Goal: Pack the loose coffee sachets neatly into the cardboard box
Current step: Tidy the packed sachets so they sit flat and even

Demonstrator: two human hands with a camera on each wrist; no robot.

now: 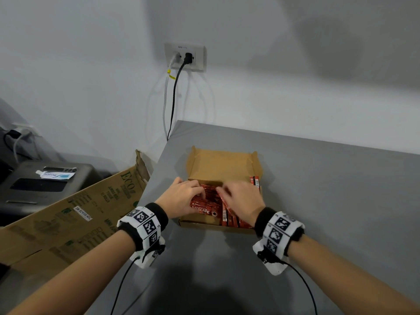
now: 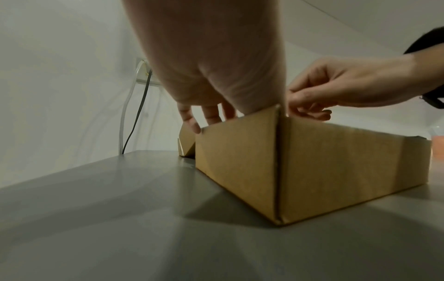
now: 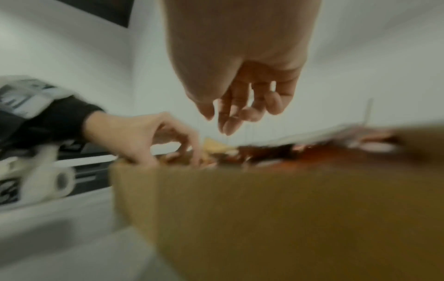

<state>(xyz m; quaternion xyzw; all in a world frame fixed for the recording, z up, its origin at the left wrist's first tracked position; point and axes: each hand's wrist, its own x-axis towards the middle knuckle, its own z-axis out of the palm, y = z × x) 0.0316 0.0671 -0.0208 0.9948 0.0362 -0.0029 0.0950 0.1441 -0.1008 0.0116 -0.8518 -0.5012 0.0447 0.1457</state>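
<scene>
Both hands crowd the cardboard box opening from the near side; bare table lies to its right.

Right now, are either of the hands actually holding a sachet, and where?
Cannot tell. Both the left hand and right hand reach with curled fingers into the sachets in the box; blur hides any pinch.

"NESCAFE" on a red sachet; "ECO" and sticker "SM-ECH155-NOC" on the big carton.
</scene>
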